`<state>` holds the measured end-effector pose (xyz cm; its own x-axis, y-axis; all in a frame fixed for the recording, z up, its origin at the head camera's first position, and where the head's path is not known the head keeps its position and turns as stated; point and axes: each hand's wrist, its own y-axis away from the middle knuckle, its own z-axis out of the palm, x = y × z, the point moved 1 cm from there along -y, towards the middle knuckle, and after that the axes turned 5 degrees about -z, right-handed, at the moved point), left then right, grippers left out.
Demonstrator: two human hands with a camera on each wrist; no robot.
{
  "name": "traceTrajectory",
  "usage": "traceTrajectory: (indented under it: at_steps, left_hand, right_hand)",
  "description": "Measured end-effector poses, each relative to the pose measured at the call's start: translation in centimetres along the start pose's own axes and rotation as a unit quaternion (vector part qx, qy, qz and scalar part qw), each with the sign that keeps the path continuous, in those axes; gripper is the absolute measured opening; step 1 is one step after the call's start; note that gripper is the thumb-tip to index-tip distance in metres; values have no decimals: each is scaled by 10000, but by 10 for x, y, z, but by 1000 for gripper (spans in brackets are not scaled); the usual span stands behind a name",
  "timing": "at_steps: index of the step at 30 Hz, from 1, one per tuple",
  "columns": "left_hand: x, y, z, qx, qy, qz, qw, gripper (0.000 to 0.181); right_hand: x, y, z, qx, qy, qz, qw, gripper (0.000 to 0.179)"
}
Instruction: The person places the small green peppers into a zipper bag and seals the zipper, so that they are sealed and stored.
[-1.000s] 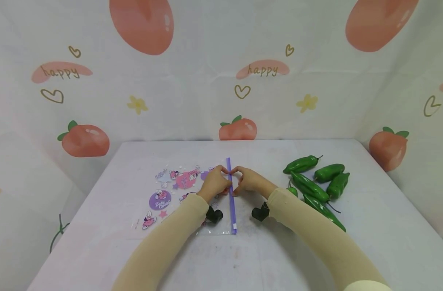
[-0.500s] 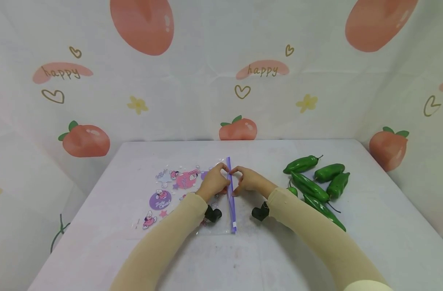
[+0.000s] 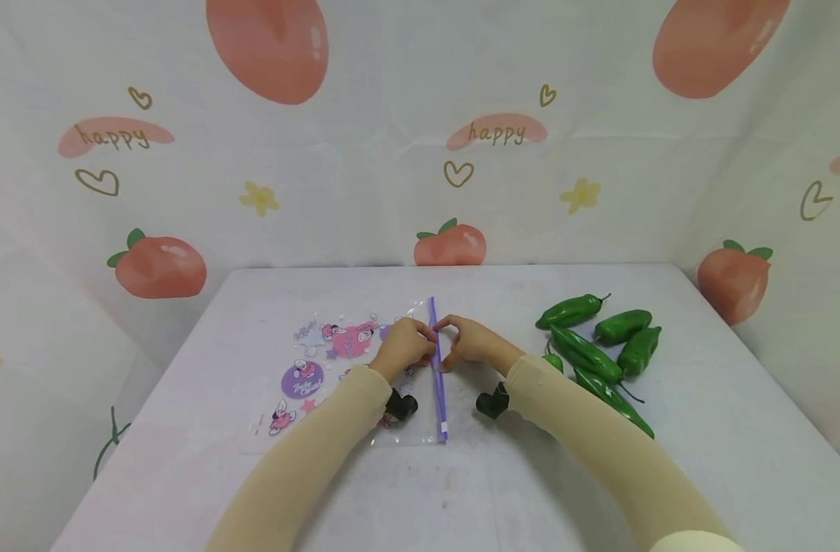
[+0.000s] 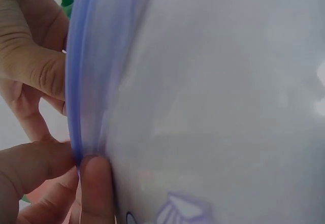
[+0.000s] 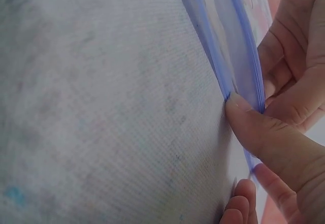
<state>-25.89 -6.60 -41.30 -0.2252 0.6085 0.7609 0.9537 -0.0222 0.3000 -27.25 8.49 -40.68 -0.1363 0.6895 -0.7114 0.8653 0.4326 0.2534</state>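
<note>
A clear plastic zip bag [image 3: 303, 379] with pink and purple cartoon prints lies flat, its purple zip strip [image 3: 441, 410] on the right. My left hand [image 3: 402, 349] pinches the bag at the strip from the left. From the other side my right hand [image 3: 471, 341] pinches the same strip, its thumb and index finger curved toward it. In the right wrist view, the strip's two purple edges [image 5: 244, 41] stand apart above the thumb. The left wrist view shows the strip [image 4: 75, 82] bowed, with fingertips around its lower part. Some fingers are hidden behind the bag.
Several green peppers [image 3: 585, 354] lie to the right, one partly behind the right sleeve [image 3: 579, 429]. The white table [image 3: 461, 498] meets a fruit-printed cloth backdrop [image 3: 365, 153]. A green cord [image 3: 109, 441] hangs by the left edge.
My left fingers have shifted slightly down along the strip, with the index finger lower than before. The right hand stays nearly still. The bag and peppers keep their places.
</note>
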Motion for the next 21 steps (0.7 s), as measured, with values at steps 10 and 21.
traceTrajectory:
  at_steps: [10,21]
  left_hand:
    - [-1,1,0,92,-6,47,9999,17]
    - [2,8,-11,315,-194,44,9993,19]
  right_hand:
    - [1,0,1,-16,16,33,10000,74]
    - [1,0,1,31,111,205,9997,74]
